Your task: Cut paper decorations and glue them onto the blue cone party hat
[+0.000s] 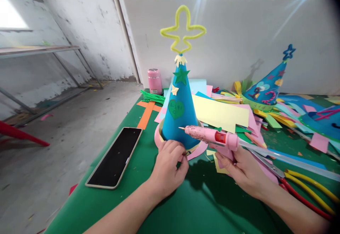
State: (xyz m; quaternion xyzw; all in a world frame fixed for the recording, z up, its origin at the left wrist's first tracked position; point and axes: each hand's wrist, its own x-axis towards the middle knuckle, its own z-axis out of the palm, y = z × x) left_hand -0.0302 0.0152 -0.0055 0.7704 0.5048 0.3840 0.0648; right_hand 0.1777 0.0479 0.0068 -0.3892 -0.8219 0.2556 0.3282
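A blue paper cone hat stands upright in front of me, with a green star, a green heart and a yellow pipe-cleaner shape on its tip. My left hand is closed at the hat's lower front edge, by its pink brim; the fingertips are partly hidden. In my right hand is a pink glue gun, held by its handle. Its metal nozzle points left, in front of the cone's lower side; I cannot tell if they touch. A clear glue stick extends from the gun's back.
A phone lies left of the hat. Behind it are a pink flask, green pipe cleaners and yellow paper. Scissors and yellow-handled pliers-like tools lie near my right wrist. Another blue hat stands at back right before a white board.
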